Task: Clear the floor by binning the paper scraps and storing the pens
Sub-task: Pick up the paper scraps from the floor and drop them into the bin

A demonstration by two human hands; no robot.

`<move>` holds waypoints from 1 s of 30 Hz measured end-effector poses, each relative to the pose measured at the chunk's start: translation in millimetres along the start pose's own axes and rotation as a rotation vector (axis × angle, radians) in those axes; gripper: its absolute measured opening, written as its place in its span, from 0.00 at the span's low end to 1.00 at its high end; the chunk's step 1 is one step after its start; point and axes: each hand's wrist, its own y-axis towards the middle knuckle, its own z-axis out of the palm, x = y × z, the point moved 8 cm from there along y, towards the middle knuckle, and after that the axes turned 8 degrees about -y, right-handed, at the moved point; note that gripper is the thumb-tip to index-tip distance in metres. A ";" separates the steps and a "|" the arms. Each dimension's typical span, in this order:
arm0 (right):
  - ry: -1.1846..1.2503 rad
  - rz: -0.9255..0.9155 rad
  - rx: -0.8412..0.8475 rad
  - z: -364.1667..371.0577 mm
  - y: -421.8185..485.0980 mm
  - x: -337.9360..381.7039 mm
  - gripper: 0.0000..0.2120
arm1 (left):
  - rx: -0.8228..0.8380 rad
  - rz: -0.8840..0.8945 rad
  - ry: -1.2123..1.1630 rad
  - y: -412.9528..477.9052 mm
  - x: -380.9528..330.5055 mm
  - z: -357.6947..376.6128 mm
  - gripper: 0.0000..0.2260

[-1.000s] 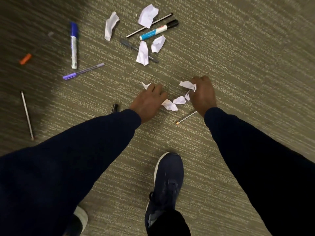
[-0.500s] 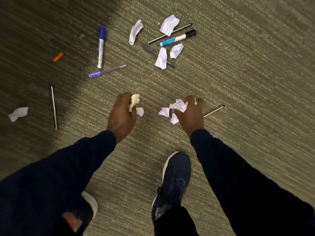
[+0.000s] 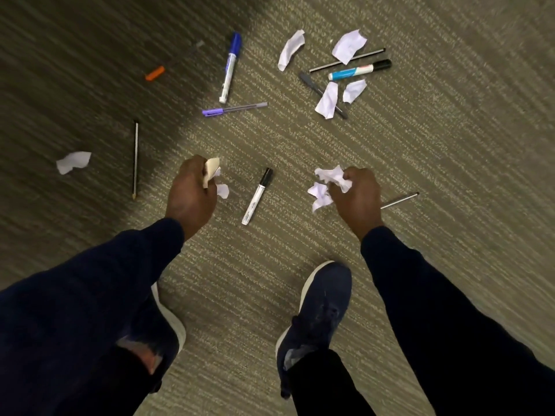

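My left hand (image 3: 192, 193) is closed around small paper scraps (image 3: 211, 172), held above the carpet. My right hand (image 3: 357, 195) grips a bunch of crumpled white scraps (image 3: 326, 187). Between the hands a black-capped white marker (image 3: 257, 196) lies on the floor. A thin silver pen (image 3: 401, 200) pokes out from behind my right hand. Farther off lie a blue-capped marker (image 3: 229, 67), a purple pen (image 3: 234, 109), a teal marker (image 3: 359, 70), a grey pen (image 3: 312, 85), a thin black pen (image 3: 365, 57) and several white scraps (image 3: 327, 100). At the left lie a pencil (image 3: 135, 159) and one scrap (image 3: 73, 161).
An orange-capped pen (image 3: 155, 72) lies in the shadow at the upper left. My two dark blue shoes (image 3: 318, 310) stand on the striped olive carpet (image 3: 450, 145) below the hands. No bin or pen holder shows in this view.
Both hands have lifted off the floor with the scraps they gathered. The view has pulled back, and the black-capped marker now shows between the hands.
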 end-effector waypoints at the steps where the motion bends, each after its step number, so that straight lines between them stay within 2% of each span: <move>1: 0.018 -0.043 0.037 7.9 -5.1 12.9 0.06 | -0.004 -0.017 -0.002 -1.4 5.2 -3.8 0.07; 3: -0.045 -0.094 0.121 28.1 -13.7 28.1 0.02 | -0.012 -0.055 -0.012 -4.0 14.3 -8.2 0.07; 6: -0.206 -0.141 0.189 55.1 -19.0 37.2 0.08 | -0.016 -0.091 -0.011 -6.9 29.1 -16.4 0.07; 10: -0.297 -0.142 0.147 66.7 -18.0 32.2 0.07 | 0.006 -0.102 0.009 -10.0 45.0 -22.1 0.08; 14: -0.330 -0.131 0.101 64.9 -10.9 21.2 0.12 | 0.018 -0.088 0.017 -14.7 52.1 -23.3 0.08; 20: -0.347 -0.150 0.068 61.5 6.7 20.1 0.11 | 0.053 -0.066 0.032 -20.7 48.8 -19.9 0.08; 24: -0.252 -0.084 0.057 53.5 19.0 19.7 0.11 | 0.065 -0.061 0.013 -24.2 41.9 -16.8 0.07; 27: -0.140 0.017 0.024 44.6 21.8 14.3 0.08 | 0.078 -0.061 0.008 -26.3 34.0 -14.6 0.06; 30: 0.038 0.140 0.048 33.7 14.7 9.0 0.10 | 0.080 -0.079 -0.008 -30.4 23.5 -15.5 0.06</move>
